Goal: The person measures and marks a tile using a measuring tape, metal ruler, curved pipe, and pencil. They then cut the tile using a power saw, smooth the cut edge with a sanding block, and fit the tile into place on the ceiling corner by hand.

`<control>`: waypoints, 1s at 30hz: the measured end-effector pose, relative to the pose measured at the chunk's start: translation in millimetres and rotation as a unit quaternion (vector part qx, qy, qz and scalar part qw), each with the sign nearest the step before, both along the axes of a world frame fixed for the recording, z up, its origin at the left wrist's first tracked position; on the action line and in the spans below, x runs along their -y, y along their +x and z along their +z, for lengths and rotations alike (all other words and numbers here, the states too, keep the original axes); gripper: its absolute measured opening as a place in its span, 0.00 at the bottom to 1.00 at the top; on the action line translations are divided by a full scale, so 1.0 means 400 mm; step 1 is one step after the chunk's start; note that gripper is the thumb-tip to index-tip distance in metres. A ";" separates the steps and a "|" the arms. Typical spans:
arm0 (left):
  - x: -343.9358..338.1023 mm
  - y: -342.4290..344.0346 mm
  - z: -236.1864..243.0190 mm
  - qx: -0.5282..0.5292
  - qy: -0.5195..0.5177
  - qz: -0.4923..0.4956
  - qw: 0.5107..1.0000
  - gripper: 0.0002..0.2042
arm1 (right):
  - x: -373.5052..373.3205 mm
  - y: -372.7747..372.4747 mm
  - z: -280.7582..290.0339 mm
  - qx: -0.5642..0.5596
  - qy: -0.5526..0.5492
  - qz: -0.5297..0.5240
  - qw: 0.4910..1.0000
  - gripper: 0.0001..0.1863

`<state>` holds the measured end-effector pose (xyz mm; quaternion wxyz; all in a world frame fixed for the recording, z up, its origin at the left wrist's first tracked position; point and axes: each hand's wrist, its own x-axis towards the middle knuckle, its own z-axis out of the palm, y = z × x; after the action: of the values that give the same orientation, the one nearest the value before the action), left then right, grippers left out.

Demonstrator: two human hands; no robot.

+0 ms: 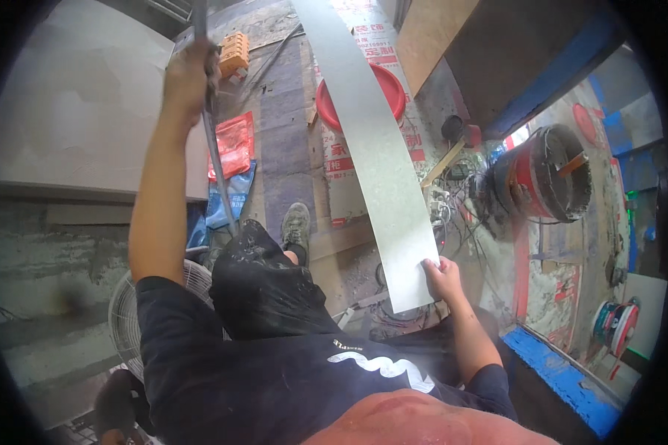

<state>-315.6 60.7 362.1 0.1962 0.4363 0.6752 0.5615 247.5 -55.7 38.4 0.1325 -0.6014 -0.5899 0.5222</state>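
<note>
My right hand [444, 279] grips the near end of a long, pale, flat strip [378, 163], thumb on top and fingers underneath. The strip, which looks like cut tile or board, stretches away over a red round basin [395, 87] to the far edge of the view. Out at the upper left, my left hand [188, 83] is closed around a long thin grey bar [217, 152]. The bar's lower end comes down beside my knee. A red packet [232, 144] and a blue packet [234, 194] lie close to the bar.
A large pale panel [74, 96] stands at the left, above a white fan [125, 315]. Orange perforated blocks [234, 53] sit at the far left. To the right are a mortar-caked bucket [527, 178], tangled cables [444, 211], a blue-edged sill [557, 378] and another bucket [614, 326].
</note>
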 end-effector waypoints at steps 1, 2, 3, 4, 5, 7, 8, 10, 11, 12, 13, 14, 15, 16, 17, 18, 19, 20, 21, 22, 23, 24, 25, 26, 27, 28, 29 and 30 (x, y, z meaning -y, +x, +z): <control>0.015 0.039 0.072 -0.005 0.029 0.006 1.000 0.16 | 0.001 0.002 -0.003 0.002 0.002 0.002 1.000 0.22; 0.038 0.052 0.140 0.005 0.060 -0.004 0.998 0.16 | 0.003 0.002 -0.007 -0.014 -0.007 -0.005 1.000 0.22; 0.053 0.061 0.193 0.018 0.091 -0.018 0.996 0.16 | 0.009 0.005 -0.014 -0.028 -0.016 -0.015 0.999 0.21; 0.067 0.048 0.241 0.014 0.112 -0.034 0.993 0.16 | 0.017 0.008 -0.021 -0.026 -0.013 -0.015 0.999 0.21; 0.083 0.034 0.292 0.008 0.135 -0.050 0.990 0.15 | 0.024 0.004 -0.028 -0.052 -0.024 -0.029 0.998 0.21; 0.121 0.147 0.368 -0.010 0.190 -0.058 0.980 0.15 | 0.039 0.015 -0.056 -0.079 -0.035 -0.050 0.995 0.20; 0.185 0.193 0.437 -0.047 0.241 -0.045 0.968 0.14 | 0.038 -0.011 -0.069 -0.088 -0.032 -0.037 0.995 0.20; 0.247 0.210 0.533 -0.131 0.230 -0.033 0.964 0.13 | 0.056 -0.045 -0.084 -0.118 -0.023 -0.041 0.992 0.20; 0.268 0.216 0.571 -0.208 0.219 -0.022 0.953 0.12 | 0.066 -0.057 -0.087 -0.141 -0.034 -0.051 0.988 0.20; 0.286 0.208 0.602 -0.265 0.208 -0.010 0.941 0.12 | 0.071 -0.066 -0.071 -0.141 -0.031 -0.054 0.988 0.20; 0.300 0.197 0.616 -0.296 0.195 -0.011 0.935 0.12 | 0.077 -0.074 -0.050 -0.119 -0.024 -0.033 0.992 0.18; 0.311 0.183 0.631 -0.321 0.184 -0.011 0.929 0.12 | 0.087 -0.079 -0.031 -0.097 -0.017 -0.014 0.995 0.16; 0.307 0.169 0.639 -0.328 0.175 -0.015 0.928 0.12 | 0.092 -0.074 -0.024 -0.106 -0.027 -0.032 0.994 0.17; 0.313 0.156 0.654 -0.331 0.162 -0.017 0.929 0.12 | 0.089 -0.071 -0.028 -0.107 -0.023 -0.031 0.993 0.17; 0.307 0.143 0.666 -0.328 0.150 -0.020 0.933 0.12 | 0.084 -0.068 -0.033 -0.101 -0.028 -0.033 0.994 0.18; 0.307 0.127 0.685 -0.324 0.136 -0.019 0.936 0.12 | 0.084 -0.071 -0.038 -0.098 -0.035 -0.031 0.994 0.18; 0.297 0.109 0.696 -0.310 0.122 -0.022 0.942 0.12 | 0.084 -0.071 -0.039 -0.100 -0.032 -0.028 0.994 0.18; 0.283 0.088 0.707 -0.292 0.110 -0.026 0.950 0.12 | 0.085 -0.070 -0.040 -0.092 -0.012 -0.015 0.996 0.19; 0.255 0.064 0.710 -0.265 0.099 -0.034 0.958 0.12 | 0.090 -0.066 -0.041 -0.081 0.006 -0.006 0.997 0.19; 0.233 0.043 0.712 -0.235 0.087 -0.043 0.967 0.12 | 0.092 -0.068 -0.036 -0.083 0.007 -0.002 0.997 0.19; 0.206 0.020 0.712 -0.197 0.075 -0.054 0.976 0.12 | 0.091 -0.071 -0.030 -0.074 0.013 0.009 0.997 0.20; 0.175 0.001 0.702 -0.155 0.065 -0.071 0.983 0.12 | 0.090 -0.072 -0.022 -0.064 0.021 0.018 0.998 0.20; 0.158 -0.013 0.693 -0.111 0.053 -0.092 0.988 0.13 | 0.087 -0.076 -0.017 -0.067 0.025 0.022 0.997 0.20; 0.150 -0.027 0.675 -0.064 0.040 -0.119 0.990 0.13 | 0.084 -0.083 -0.012 -0.063 0.042 0.041 0.996 0.20; 0.137 -0.035 0.616 -0.021 0.010 -0.154 0.988 0.13 | 0.080 -0.083 -0.010 -0.054 0.057 0.057 0.995 0.20; 0.124 0.011 0.532 0.019 -0.015 -0.189 0.982 0.13 | 0.080 -0.067 -0.021 -0.049 0.057 0.047 0.996 0.20; 0.159 0.178 0.427 0.016 -0.058 -0.204 0.977 0.09 | 0.088 -0.041 -0.047 -0.066 0.036 0.013 0.997 0.21; 0.222 0.267 0.360 0.048 -0.108 -0.119 0.986 0.06 | 0.088 -0.045 -0.057 -0.095 0.021 -0.002 0.995 0.24</control>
<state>-208.8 -28.0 506.1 0.3397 0.4625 0.6652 0.4776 229.4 -90.9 15.7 0.2010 -0.5474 -0.5845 0.5642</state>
